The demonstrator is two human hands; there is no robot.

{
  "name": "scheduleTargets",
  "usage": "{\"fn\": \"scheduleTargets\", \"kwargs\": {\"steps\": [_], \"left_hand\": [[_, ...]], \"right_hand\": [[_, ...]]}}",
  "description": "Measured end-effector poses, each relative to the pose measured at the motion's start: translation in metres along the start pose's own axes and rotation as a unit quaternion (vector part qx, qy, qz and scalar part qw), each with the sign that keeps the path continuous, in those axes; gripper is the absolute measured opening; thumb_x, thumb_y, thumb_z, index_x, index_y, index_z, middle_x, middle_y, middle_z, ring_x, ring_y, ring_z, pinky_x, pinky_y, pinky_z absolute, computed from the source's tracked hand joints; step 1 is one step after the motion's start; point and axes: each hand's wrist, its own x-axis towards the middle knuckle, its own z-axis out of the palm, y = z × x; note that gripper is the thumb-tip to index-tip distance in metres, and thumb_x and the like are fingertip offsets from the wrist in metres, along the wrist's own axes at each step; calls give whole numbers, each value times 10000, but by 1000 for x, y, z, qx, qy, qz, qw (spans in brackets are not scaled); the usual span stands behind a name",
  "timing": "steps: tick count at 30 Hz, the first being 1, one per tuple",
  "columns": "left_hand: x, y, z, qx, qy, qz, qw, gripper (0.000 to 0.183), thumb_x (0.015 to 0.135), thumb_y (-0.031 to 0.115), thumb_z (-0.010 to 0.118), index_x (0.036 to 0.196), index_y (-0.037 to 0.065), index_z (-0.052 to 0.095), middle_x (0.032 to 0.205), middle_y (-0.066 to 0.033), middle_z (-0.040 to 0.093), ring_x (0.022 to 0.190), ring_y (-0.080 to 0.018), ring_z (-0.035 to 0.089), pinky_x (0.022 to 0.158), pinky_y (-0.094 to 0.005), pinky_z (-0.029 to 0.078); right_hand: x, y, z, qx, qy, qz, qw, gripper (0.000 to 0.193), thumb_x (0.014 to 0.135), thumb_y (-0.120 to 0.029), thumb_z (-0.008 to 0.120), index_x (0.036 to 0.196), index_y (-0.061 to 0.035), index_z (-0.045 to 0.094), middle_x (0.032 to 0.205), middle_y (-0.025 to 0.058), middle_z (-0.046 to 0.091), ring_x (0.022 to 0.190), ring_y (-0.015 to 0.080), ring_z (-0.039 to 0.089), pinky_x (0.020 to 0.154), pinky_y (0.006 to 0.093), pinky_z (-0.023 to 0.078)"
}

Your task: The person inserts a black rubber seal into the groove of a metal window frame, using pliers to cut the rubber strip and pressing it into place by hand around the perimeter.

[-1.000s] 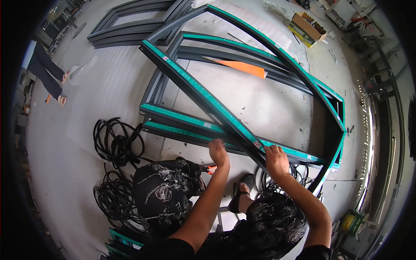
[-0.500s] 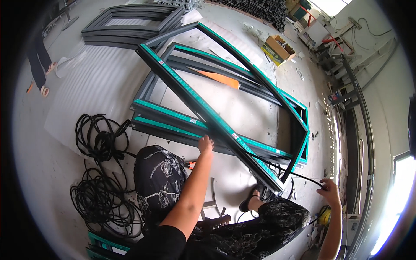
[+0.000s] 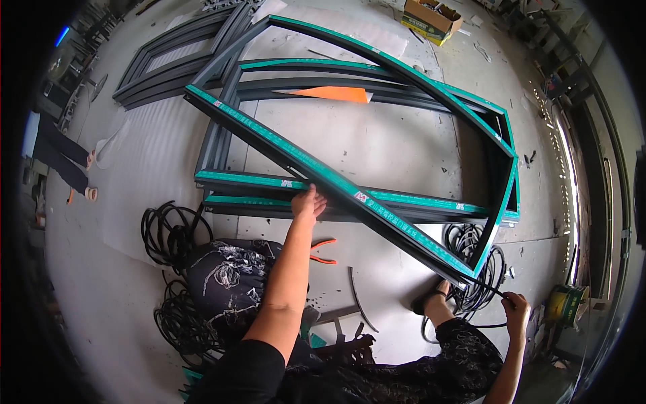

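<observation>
A dark grey window frame (image 3: 289, 156) with green film along its faces lies slantwise across a stack of similar frames (image 3: 235, 176). My left hand (image 3: 309, 203) is closed at the slanted frame's near side, where it crosses the stack; the fingertips are partly hidden against the dark profile. Out to the right, my right hand (image 3: 517, 312) pinches a thin black rubber strip (image 3: 486, 287), which runs to the frame's near right corner. Beneath that corner, a coil of black strip (image 3: 496, 269) rests on the floor by my foot.
Orange-handled pliers (image 3: 324, 252) lie near my left knee. More black coils (image 3: 176, 236) are on the left. An orange sheet (image 3: 336, 93) lies within the stack. Grey frames (image 3: 175, 60) and a cardboard box (image 3: 432, 20) stand farther off. Another person's legs (image 3: 62, 158) show far left.
The whole view has shifted and turned. My left hand has moved up to the crossing of the frames. My right hand is nearer the frame's corner, still pinching the strip.
</observation>
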Motion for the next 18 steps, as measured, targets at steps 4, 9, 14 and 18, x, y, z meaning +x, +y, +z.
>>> {"fn": "scheduleTargets", "kwargs": {"steps": [4,9,14,18], "left_hand": [[-4,5,5,14,17,25,999,386,829,318,631,956,-25,509,877,-153,622,799,-272,640,691,-384,548],[-19,2,12,16,42,32,998,381,861,272,591,1020,-58,487,918,-190,614,830,-322,632,714,-415,542],[-23,-5,13,14,-32,5,999,414,852,322,588,1042,-28,475,1014,-201,592,880,-305,622,766,-434,539],[-23,-8,13,25,-21,-1,999,440,855,352,572,1066,-20,469,1015,-192,587,942,-307,599,798,-441,526]], "right_hand": [[11,15,3,32,-9,11,999,184,684,24,648,865,-8,648,627,67,508,533,139,483,506,282,390],[19,19,5,61,-40,39,997,170,693,29,632,863,12,642,631,58,514,506,116,483,463,264,383],[19,21,5,102,-62,43,992,183,693,36,625,874,19,640,646,50,532,507,102,493,449,244,395],[24,25,7,121,-81,35,989,190,694,43,618,882,26,636,663,54,550,505,99,495,448,234,399]]}}
